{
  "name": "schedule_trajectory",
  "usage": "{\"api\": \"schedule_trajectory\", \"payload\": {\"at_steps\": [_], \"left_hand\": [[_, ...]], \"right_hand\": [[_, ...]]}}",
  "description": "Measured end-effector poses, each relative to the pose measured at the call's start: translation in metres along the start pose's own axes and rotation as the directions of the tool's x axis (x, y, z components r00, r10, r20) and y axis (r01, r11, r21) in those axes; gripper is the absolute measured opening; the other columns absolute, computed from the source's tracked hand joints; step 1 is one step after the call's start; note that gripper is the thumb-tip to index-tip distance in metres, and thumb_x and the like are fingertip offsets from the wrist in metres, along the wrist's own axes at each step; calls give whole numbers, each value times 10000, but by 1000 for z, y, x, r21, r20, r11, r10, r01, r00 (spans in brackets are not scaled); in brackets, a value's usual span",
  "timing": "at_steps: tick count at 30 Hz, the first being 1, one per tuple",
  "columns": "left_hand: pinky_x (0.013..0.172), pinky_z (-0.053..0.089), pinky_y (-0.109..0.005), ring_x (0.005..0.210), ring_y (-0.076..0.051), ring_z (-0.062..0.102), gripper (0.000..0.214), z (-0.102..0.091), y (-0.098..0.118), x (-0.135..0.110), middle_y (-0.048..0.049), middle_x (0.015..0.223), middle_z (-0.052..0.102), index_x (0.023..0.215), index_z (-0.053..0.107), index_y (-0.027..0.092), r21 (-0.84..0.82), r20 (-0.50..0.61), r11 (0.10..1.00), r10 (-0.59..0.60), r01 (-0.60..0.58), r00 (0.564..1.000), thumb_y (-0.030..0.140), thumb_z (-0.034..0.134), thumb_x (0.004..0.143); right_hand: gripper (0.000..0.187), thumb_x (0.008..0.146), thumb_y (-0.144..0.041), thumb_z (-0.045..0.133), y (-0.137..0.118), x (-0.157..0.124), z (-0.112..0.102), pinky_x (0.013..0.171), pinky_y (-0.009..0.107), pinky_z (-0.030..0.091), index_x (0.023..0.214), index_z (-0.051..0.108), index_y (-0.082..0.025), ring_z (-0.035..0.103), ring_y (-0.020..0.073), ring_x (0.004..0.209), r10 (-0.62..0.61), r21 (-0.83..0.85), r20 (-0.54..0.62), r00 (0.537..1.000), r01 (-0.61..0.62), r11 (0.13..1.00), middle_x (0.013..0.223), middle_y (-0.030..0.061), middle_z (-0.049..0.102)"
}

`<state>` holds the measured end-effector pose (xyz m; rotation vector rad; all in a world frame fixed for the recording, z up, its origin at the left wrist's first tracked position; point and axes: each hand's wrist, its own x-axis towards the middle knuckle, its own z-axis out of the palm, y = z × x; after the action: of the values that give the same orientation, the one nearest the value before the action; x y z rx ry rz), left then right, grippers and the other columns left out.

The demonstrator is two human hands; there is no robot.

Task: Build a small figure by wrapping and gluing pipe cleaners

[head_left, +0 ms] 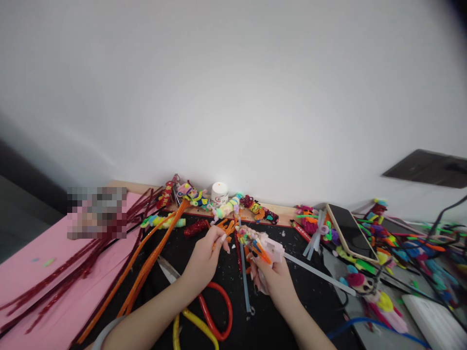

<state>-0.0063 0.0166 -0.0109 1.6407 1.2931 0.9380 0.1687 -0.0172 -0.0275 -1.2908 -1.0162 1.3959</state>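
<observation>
My right hand (272,277) is wrapped round a pale pink hot glue gun (274,250), with a long translucent glue stick (317,273) running out of its back. Coloured fuzz and orange bits cling round the gun's front end. Close to the nozzle, my left hand (204,253) has its thumb and fingers pinched on a short orange pipe-cleaner piece (228,227), partly hidden by the fingers. Red- and yellow-handled scissors (230,311) lie beneath my left forearm. A loose glue stick (245,282) rests between the hands.
Long orange pipe cleaners (146,265) and dark red ones (78,277) spread leftward over a pink surface (40,287). Along the wall stand a white jar (219,193) and several pipe-cleaner figures (193,193). A phone (352,231), more figures and a white device (434,318) crowd the right.
</observation>
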Motion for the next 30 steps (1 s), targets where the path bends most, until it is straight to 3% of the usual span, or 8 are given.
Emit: {"api": "schedule_trajectory", "payload": {"at_steps": [30], "left_hand": [[491, 323, -205, 458, -105, 425, 255, 0, 1, -1, 18, 613, 538, 759, 473, 184, 8, 7, 1000, 14, -14, 1000, 323, 319, 907]], "right_hand": [[328, 740, -470, 586, -4, -1, 0, 279, 172, 245, 665, 542, -153, 418, 66, 281, -5, -51, -30, 1000, 3, 999, 447, -28, 525]]}}
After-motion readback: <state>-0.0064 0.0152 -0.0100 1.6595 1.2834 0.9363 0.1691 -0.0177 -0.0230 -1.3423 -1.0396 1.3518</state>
